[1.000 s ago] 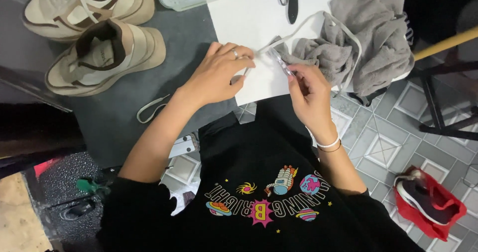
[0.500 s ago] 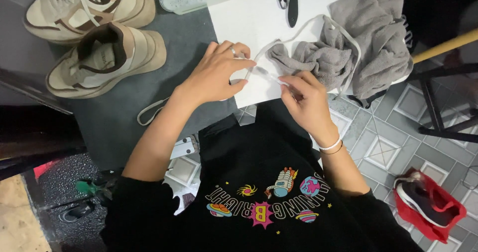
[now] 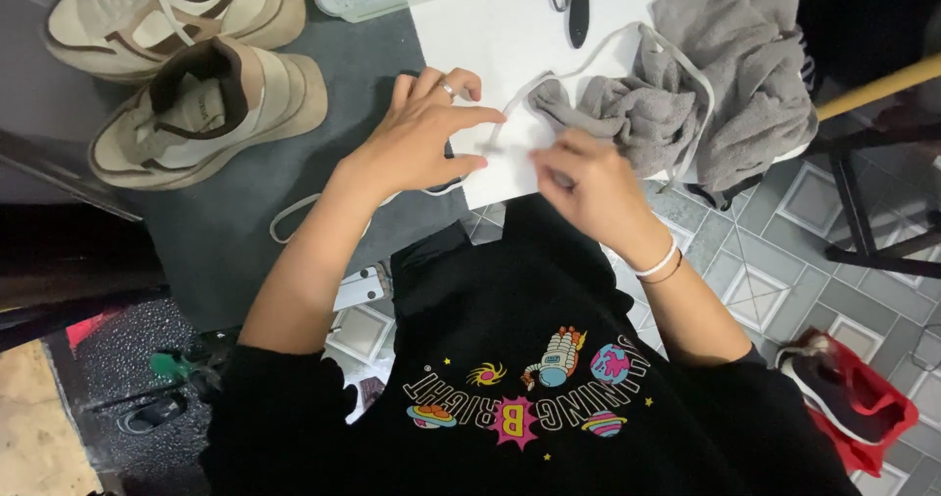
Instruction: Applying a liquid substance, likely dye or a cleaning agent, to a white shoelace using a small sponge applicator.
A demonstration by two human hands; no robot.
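two hands work one white shoelace (image 3: 510, 128): left hand (image 3: 417, 133) pinches it, right hand (image 3: 583, 177) closed on it; best kept taut over the white sheet (image 3: 490, 35).

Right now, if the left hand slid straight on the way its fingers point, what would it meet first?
The left hand points right along the white sheet. It already pinches the white shoelace; past that, the first thing would likely be the grey towel, though depth is unclear.

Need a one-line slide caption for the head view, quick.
Left hand and right hand pinch a white shoelace beside grey towel and beige sneakers.
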